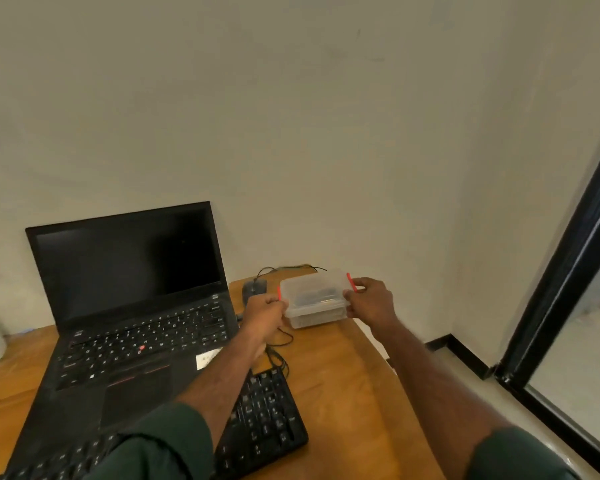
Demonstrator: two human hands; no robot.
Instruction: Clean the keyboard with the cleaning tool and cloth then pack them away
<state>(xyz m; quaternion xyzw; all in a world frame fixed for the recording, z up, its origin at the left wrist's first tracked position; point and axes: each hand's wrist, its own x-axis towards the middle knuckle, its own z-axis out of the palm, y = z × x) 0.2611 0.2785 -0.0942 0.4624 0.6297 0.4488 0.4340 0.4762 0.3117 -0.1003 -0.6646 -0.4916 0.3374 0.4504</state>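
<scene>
A clear plastic box [314, 296] with a lid and red side clips stands at the far right of the wooden table [347, 393]. My left hand [262, 315] grips its left end and my right hand [371, 299] grips its right end by the red clip. Something dark shows dimly inside the box; I cannot tell what it is. A black external keyboard [264, 420] lies near the table's front edge, partly hidden under my left forearm. No loose cleaning tool or cloth is in view.
An open black laptop [132, 299] with a dark screen sits to the left. A black mouse [254, 289] and its cable lie behind my left hand. The table's right edge drops to the floor beside a dark door frame [565, 289].
</scene>
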